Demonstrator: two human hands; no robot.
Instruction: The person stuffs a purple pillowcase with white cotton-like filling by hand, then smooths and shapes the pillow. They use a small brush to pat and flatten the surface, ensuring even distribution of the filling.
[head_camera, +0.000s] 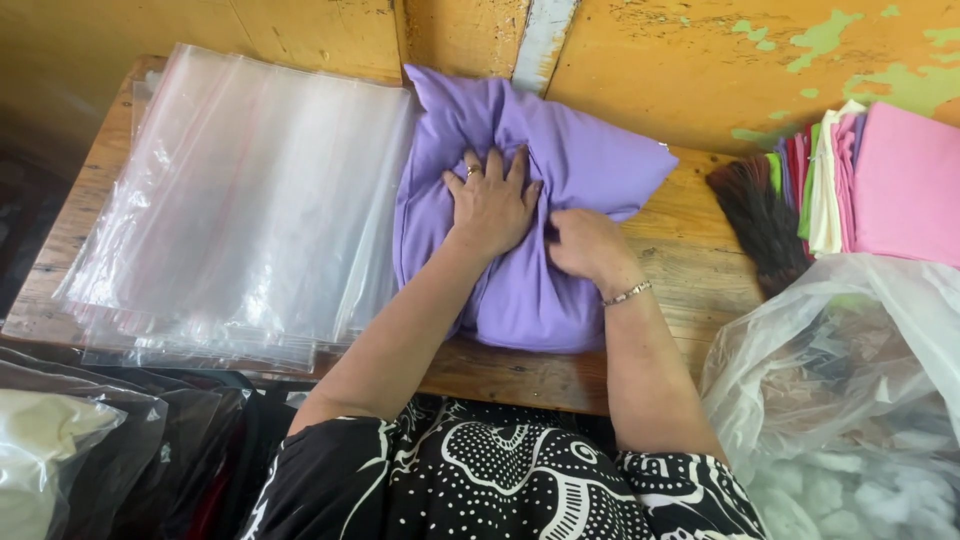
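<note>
Wooden table (690, 260) vs. peeling yellow wall. Purple pillow (560, 160) at centre; left hand (492, 205) spread flat on it, right hand (583, 243) tucked into its fabric, grip hidden. Clear bags (240, 190) left of pillow, folded cloths (880, 180) right.

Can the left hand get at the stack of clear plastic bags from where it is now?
Probably yes: the left hand lies flat on the purple pillow, and the plastic bags lie right beside it with nothing between.
</note>
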